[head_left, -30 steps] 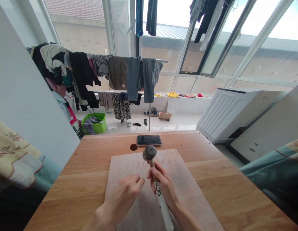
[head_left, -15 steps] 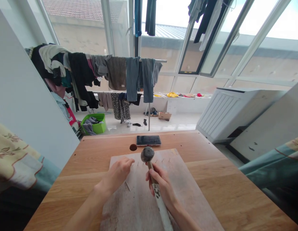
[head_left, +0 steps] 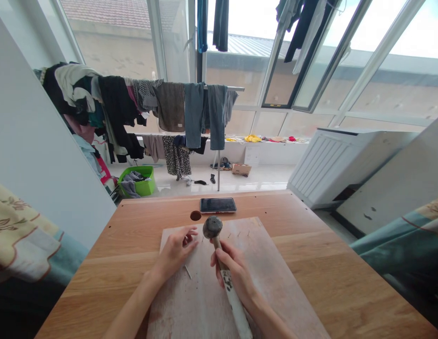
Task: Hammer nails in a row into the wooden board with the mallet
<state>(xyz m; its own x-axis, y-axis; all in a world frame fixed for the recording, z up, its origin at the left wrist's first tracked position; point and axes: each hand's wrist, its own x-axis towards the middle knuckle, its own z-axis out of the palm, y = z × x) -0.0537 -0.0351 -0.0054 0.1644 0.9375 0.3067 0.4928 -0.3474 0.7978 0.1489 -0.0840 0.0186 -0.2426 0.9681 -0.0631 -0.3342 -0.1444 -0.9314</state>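
Note:
My right hand [head_left: 236, 265] is wrapped around the handle of a mallet [head_left: 212, 228] with a dark rounded head and a worn, white-painted lower handle. The head is raised over the far part of a pale wooden board [head_left: 201, 306]. At the board's far left, my left hand [head_left: 177, 248] has its thumb and fingers apart, beside a row of thin nails. Several nails [head_left: 239, 234] stand up from the board, some partly hidden behind the mallet. A loose nail [head_left: 188, 272] lies flat on the board just below my left hand.
The board lies on a wooden table [head_left: 328, 278]. Beyond it are a phone [head_left: 218, 205] and a round hole [head_left: 195, 215] in the tabletop. Past the table stand a laundry rack [head_left: 236, 88] and a green basket [head_left: 147, 187]. A white cabinet [head_left: 321, 162] is at right.
My left hand's pinched fingers have come apart at the far left of the board. The mallet in my right hand has shifted slightly left.

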